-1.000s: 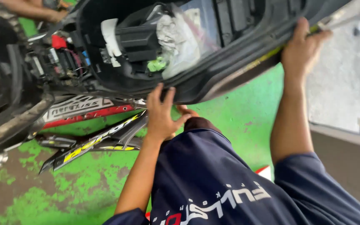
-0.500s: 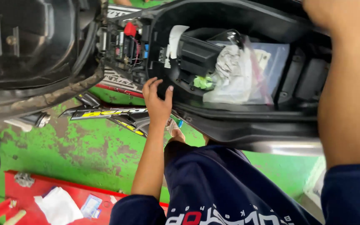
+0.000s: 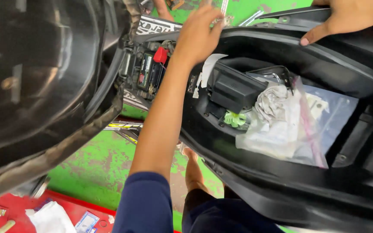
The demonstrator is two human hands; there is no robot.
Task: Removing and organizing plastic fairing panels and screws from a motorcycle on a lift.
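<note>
Not much elbow room in that storage tub (image 3: pixel 281 51). The black box (image 3: pixel 234 88) sits in the middle, with a crumpled grey rag (image 3: pixel 273 103) and a clear plastic bag (image 3: pixel 320 125) filling most of the right half, plus a small green clip (image 3: pixel 235 118) wedged just below the box. The left hand (image 3: pixel 199 32) reaches over the tub's far rim, where the wiring and red-capped battery terminal (image 3: pixel 160 55) crowd the gap (tight spot). The right hand (image 3: pixel 346 17) rests on the upper rim. The raised seat (image 3: pixel 44 86) blocks the whole left side. Bare green floor (image 3: pixel 96 159) is open below.
</note>
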